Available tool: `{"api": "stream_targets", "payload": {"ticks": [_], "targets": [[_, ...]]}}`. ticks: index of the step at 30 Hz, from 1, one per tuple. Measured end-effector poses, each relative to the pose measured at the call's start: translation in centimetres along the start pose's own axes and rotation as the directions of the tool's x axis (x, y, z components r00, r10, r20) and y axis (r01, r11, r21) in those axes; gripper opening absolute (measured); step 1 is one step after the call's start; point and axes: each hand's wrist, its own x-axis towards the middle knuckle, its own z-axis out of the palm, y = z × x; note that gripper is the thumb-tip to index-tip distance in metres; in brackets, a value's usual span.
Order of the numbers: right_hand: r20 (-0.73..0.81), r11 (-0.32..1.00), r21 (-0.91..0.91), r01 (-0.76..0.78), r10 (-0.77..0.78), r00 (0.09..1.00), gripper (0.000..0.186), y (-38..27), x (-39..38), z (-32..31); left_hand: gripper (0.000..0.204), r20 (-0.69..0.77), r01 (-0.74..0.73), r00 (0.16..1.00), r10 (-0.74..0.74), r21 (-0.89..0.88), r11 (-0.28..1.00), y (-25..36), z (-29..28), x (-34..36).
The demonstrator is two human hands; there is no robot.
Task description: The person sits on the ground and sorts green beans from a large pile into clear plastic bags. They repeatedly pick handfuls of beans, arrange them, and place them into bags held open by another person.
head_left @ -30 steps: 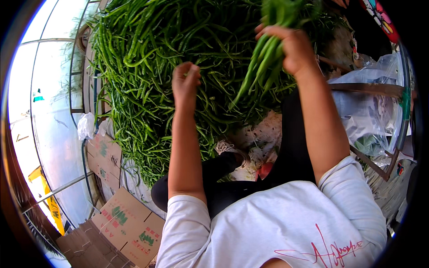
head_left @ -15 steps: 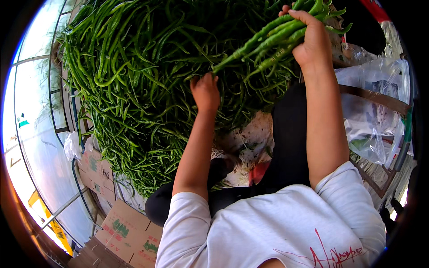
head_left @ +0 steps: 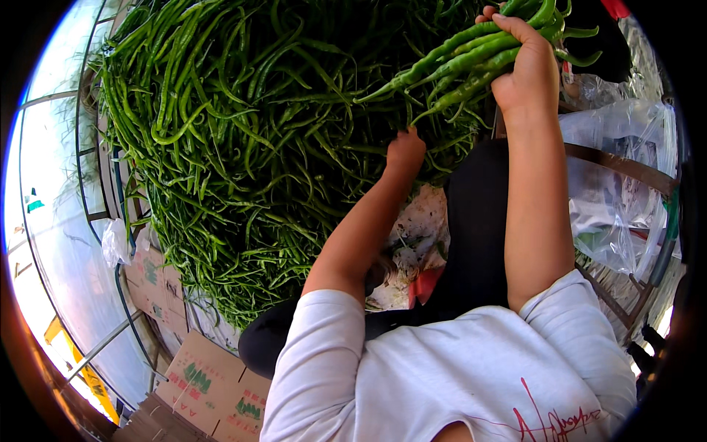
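A large heap of long green peppers [head_left: 221, 140] fills the upper middle in front of me. My right hand [head_left: 524, 70] grips a bunch of long green peppers [head_left: 468, 51] at upper right, their thin tips pointing left over the heap. Below those tips, my left hand [head_left: 406, 147] has its fingers bent closed against the heap; what they pinch, if anything, is hidden.
My dark-clad legs [head_left: 475, 214] flank a littered pale ground sheet [head_left: 420, 221]. Flattened cardboard [head_left: 202, 376] lies lower left, beside a translucent plastic wall [head_left: 59, 221] with metal bars. At right are clear plastic sheeting [head_left: 618, 191] and a brown bar [head_left: 622, 162].
My left hand has moved rightward to below the held bunch's tips. My right hand has shifted right, and the bunch it holds now lies more sideways than a second ago.
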Motion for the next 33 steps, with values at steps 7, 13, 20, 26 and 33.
{"api": "stream_targets", "payload": {"ticks": [7,13,20,26,33], "targets": [[0.114,0.999,-0.020,-0.043,0.045,0.992,0.026,-3.4,0.3,-2.1,0.018,-0.497,-0.496,0.848,0.185,-0.620,0.607,-4.4,-9.3,-3.4],[0.301,0.973,-0.229,0.028,0.044,0.952,0.037,-3.3,-4.5,1.4,0.040,-0.552,-0.536,0.778,-0.300,-0.832,0.141,-11.2,-22.7,-11.1],[0.668,0.913,-0.308,-0.266,0.407,0.623,0.034,2.9,-10.9,6.3,0.028,-0.287,-0.355,0.871,-0.398,-0.928,-0.108,-4.5,-30.5,-14.3],[0.758,0.957,-0.258,-0.136,0.287,0.586,0.050,3.6,-13.0,6.2,0.030,-0.244,-0.333,0.835,-0.494,-0.937,-0.101,-3.4,-32.8,-14.8],[0.703,0.954,-0.146,-0.261,0.285,0.651,0.037,2.3,-16.0,7.0,0.036,-0.746,-0.306,0.632,-0.211,-0.491,0.816,-5.2,-32.3,-15.6]]}}
